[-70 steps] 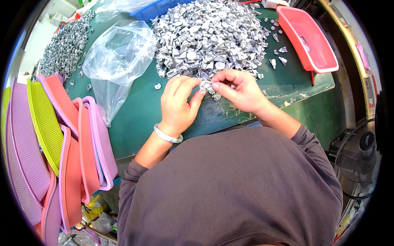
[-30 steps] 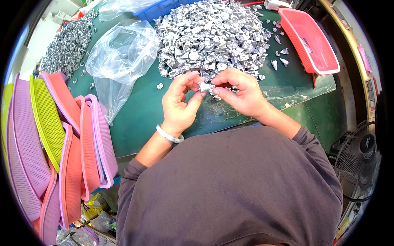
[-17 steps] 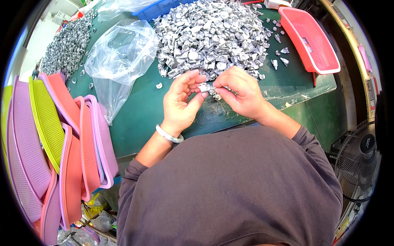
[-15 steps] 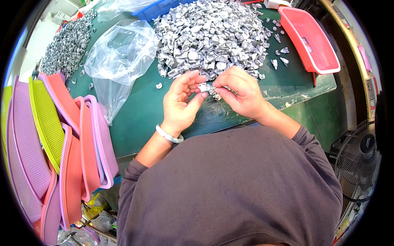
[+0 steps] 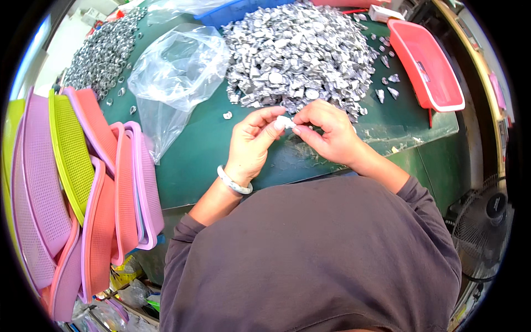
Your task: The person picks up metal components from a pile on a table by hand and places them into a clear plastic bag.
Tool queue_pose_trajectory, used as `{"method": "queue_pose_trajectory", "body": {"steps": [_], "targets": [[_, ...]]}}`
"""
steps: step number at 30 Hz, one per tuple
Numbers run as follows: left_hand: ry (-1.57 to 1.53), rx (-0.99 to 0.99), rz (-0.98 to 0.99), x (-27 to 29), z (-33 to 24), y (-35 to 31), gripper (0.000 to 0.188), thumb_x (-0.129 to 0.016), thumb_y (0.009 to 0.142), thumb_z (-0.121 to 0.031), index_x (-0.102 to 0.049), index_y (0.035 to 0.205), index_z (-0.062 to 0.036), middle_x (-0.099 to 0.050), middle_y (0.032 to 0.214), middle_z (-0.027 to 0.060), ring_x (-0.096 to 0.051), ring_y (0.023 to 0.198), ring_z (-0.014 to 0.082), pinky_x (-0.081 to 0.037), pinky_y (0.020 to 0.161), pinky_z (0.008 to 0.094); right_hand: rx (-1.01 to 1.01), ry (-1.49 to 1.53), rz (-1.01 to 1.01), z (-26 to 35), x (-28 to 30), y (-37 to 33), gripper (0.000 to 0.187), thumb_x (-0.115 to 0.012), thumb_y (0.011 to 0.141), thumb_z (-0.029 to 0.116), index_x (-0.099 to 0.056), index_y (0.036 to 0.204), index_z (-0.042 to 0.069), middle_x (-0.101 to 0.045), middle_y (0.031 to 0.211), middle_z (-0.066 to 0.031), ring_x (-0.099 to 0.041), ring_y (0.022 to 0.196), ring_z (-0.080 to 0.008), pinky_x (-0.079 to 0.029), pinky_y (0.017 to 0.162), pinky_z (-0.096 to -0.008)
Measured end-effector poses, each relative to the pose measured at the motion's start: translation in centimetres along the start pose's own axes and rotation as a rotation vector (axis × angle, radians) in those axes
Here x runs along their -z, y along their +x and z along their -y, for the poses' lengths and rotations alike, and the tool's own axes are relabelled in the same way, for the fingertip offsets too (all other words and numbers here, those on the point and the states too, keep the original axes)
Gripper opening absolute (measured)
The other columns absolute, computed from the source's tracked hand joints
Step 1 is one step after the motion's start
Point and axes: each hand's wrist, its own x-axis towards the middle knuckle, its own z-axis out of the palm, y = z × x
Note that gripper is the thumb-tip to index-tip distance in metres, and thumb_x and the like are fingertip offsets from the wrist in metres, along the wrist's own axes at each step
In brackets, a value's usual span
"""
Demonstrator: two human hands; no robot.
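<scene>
Left hand [image 5: 253, 143]: pinching a silver piece [image 5: 285, 122]
Right hand [image 5: 333, 134]: pinching its right end
Blocking ahead: silver heap [image 5: 298, 55]
Leftward: clear bag [image 5: 176, 69], stacked baskets [image 5: 72, 157]
Rightward: red basket [image 5: 438, 63]

Left hand [image 5: 251, 145] and right hand [image 5: 331, 135] both pinching one small silvery piece [image 5: 285, 122] over the green table [image 5: 191, 171], big heap of silver pieces [image 5: 301, 58] just beyond, clear plastic bag [image 5: 180, 69] and grey ring pile [image 5: 105, 55] to the left, pink basket [image 5: 438, 80] right, piled colored baskets [image 5: 47, 171] far left, fan [image 5: 481, 238] lower right.
</scene>
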Motion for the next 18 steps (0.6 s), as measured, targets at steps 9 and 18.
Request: {"method": "queue_pose_trajectory", "body": {"steps": [9,18], "targets": [[-0.323,0.065,-0.141,3.5,-2.2,-1.2,0.024,-0.045,0.091,-0.026,-0.053,0.097,-0.0042,-0.058,0.089,0.0086,-0.056,0.074,0.0165,-0.046,0.065,0.0268,0.232,-0.285,0.262,-0.6,-1.1,9.8,0.021,-0.062,0.073,0.014,-0.058,0.093,0.005,-0.058,0.09,-0.011,-0.054,0.086,-0.0297,-0.044,0.073,-0.0363],[0.052,-0.417,-0.272,6.6,-11.3,3.2,0.025,-0.042,0.092,-0.027,-0.052,0.096,-0.0041,-0.058,0.099,0.0137,-0.056,0.088,0.0219,-0.044,0.08,0.035,0.53,-0.383,0.753,-2.5,-10.8,16.6,0.007,-0.055,0.068,0.009,-0.055,0.075,0.008,-0.058,0.085,-0.0063,-0.055,0.086,-0.0238,-0.035,0.089,-0.0443]]}}
